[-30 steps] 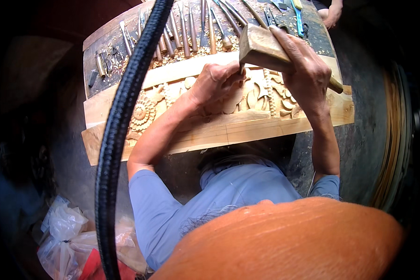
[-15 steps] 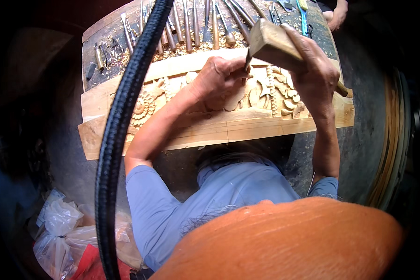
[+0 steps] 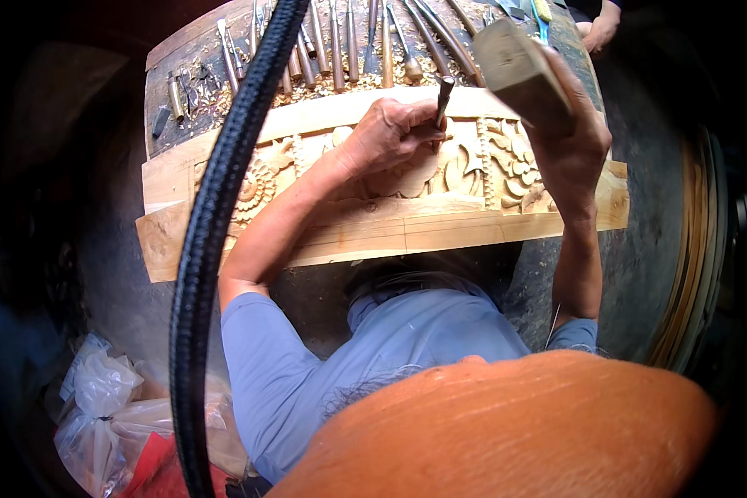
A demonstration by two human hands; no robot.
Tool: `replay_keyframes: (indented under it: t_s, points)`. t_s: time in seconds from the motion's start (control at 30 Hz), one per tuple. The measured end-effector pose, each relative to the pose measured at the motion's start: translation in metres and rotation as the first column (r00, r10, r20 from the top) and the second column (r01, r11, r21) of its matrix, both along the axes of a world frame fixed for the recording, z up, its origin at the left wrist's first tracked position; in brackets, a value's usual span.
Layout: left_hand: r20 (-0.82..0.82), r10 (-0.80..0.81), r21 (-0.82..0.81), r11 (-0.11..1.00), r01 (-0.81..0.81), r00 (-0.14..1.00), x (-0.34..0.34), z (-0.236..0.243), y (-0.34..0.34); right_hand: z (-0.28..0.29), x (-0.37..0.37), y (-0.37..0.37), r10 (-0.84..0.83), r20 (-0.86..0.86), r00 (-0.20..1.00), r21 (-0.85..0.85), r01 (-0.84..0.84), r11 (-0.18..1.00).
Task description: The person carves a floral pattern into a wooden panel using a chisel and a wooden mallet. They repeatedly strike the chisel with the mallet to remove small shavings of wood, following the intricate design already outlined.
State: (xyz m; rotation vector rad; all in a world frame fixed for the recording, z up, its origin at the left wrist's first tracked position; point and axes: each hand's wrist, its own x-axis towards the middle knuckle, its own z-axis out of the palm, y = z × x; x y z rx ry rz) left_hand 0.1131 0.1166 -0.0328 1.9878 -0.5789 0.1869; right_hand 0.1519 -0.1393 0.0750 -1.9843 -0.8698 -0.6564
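My left hand [image 3: 390, 135] is closed around a carving chisel [image 3: 445, 93], which stands nearly upright over the wood. Its cutting end is hidden behind my fingers. Beneath lies a pale wooden panel [image 3: 407, 234] carved in relief with flowers and leaves. In my right hand [image 3: 574, 145] is a wooden mallet [image 3: 523, 76], raised to the right of the chisel, with a gap between its block-shaped head and the chisel's top. My fingers wrap the mallet's far side and are partly hidden by the head.
Several chisels [image 3: 338, 50] lie in a row along the far side of the workbench [image 3: 170, 54], among wood shavings [image 3: 210, 70]. A brush [image 3: 542, 12] lies at the back right, near another person's hand [image 3: 599, 35]. Plastic bags [image 3: 108, 390] sit on the floor at lower left.
The mallet has moved right and away from the chisel, uncovering the chisel's top. My right hand has shifted slightly right with it. My left hand has stayed almost in place.
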Motion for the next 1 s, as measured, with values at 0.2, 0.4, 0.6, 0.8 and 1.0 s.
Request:
replay_keyframes:
  t_s: [0.2, 0.4, 0.6, 0.8, 1.0]
  points:
    - [0.088, -0.006, 0.137, 0.99, -0.006, 0.996, -0.008, 0.009, -0.003, -0.009, 0.01, 0.001, -0.09, 0.253, 0.963, -0.409, 0.19, 0.893]
    - [-0.001, -0.017, 0.069, 0.998, 0.017, 1.0, -0.005, 0.007, -0.002, -0.017, 0.001, -0.002, 0.063, -0.186, 0.981, 0.217, -0.022, 0.976]
    - [0.052, -0.03, 0.084, 0.996, 0.025, 0.998, -0.006, 0.005, 0.001, -0.001, 0.008, 0.003, -0.1, 0.187, 0.977, -0.383, 0.167, 0.908]
    - [-0.018, -0.023, 0.128, 0.991, 0.025, 1.0, -0.004, 0.008, -0.001, -0.012, 0.0, 0.001, 0.021, -0.174, 0.984, 0.095, -0.004, 0.995]
    - [-0.165, 0.02, -0.11, 0.993, -0.039, 0.986, -0.012, -0.002, 0.001, -0.007, 0.015, -0.008, -0.132, 0.208, 0.969, -0.34, 0.199, 0.919]
